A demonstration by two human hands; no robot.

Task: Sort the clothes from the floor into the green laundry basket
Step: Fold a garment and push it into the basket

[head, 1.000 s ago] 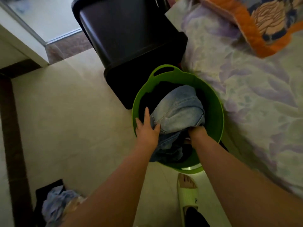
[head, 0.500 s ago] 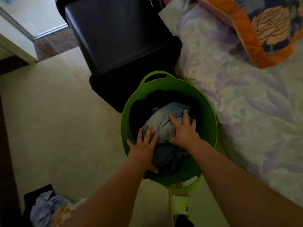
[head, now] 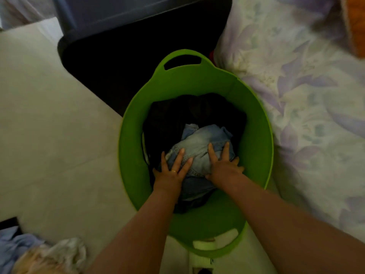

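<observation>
The green laundry basket [head: 183,84] stands on the floor between a dark bin and the bed. Inside it lies a bundle of light blue jeans [head: 199,143] on top of dark clothes [head: 177,115]. My left hand [head: 173,169] lies flat on the left side of the jeans, fingers spread. My right hand [head: 223,163] lies flat on their right side, fingers apart too. Both palms press down on the denim and neither hand grips it. A heap of pale blue and white clothes [head: 35,254] lies on the floor at the lower left.
A large dark plastic bin [head: 126,34] lies tipped behind the basket. The bed with a lilac floral sheet [head: 300,95] fills the right side, an orange quilt [head: 355,26] at its top corner. Pale floor tiles [head: 49,135] stretch to the left.
The view has closed in on the basket. Both hands have pushed the jeans deeper, and the bundle now sits lower inside, well below the rim.
</observation>
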